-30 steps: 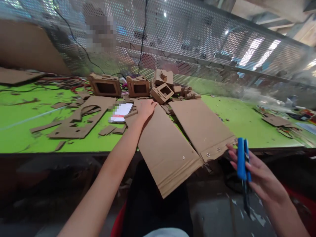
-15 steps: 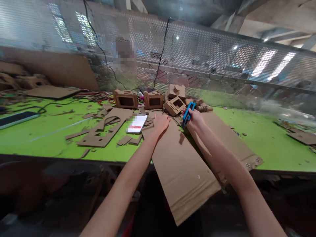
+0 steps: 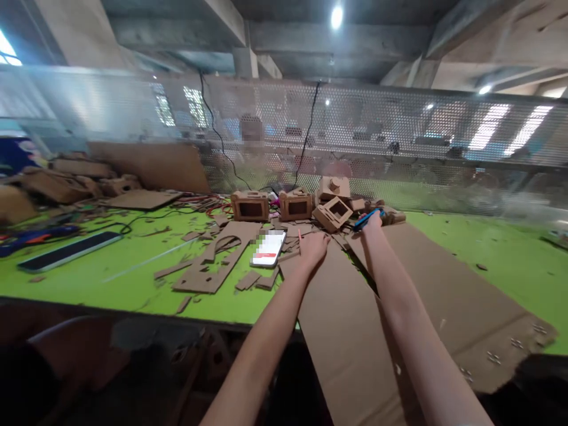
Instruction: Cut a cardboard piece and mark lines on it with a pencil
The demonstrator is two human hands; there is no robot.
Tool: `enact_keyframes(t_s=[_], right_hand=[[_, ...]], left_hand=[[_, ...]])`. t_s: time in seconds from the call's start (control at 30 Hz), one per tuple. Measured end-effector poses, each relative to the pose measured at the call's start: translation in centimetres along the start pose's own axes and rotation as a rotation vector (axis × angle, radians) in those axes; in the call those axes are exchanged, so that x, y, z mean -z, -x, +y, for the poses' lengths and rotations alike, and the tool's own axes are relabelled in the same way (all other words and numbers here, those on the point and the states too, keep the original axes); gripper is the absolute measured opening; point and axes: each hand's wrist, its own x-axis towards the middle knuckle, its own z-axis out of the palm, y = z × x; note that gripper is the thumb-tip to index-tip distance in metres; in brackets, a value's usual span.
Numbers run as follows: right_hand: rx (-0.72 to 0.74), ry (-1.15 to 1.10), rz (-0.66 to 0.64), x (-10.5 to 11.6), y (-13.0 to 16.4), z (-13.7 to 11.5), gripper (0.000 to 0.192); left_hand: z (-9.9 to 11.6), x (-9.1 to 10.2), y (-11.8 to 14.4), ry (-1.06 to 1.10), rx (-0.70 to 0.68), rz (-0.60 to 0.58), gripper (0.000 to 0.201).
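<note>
Two large cardboard sheets lie on the green surface. Four small cardboard boxes stand at the far side. One phone lies near them.

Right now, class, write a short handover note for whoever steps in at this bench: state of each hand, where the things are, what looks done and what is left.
Left hand: flat on the big cardboard sheet, holding nothing.
Right hand: gripping blue-handled scissors at the sheet's far end.
Nearby: phone, cardboard offcuts, small cardboard boxes on the green table.
Done: several boxes assembled, shapes cut.
Left: the sheet under the hands looks uncut.
</note>
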Motion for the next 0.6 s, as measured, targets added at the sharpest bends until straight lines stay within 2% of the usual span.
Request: enact_keyframes(t_s=[0.1,0.2,0.37,0.6], right_hand=[[-0.046,-0.092,0.064,-0.1,-0.3,0.9,0.045],[-0.06,-0.137,0.037,0.0,-0.1,1.5,0.058],[-0.064,-0.175,-0.031,-0.2,0.0,1.3,0.052],[-0.062,-0.213,-0.007,-0.6,-1.5,1.1,0.042]], left_hand=[[0.1,-0.1,-0.2,-0.005,-0.008,0.008,0.036],[0.1,-0.2,-0.2,-0.003,-0.011,0.005,0.036],[0.1,0.0,0.0,0.004,-0.011,-0.009,0.035],[0.2,0.3,0.2,0.005,-0.017,-0.017,0.036]])
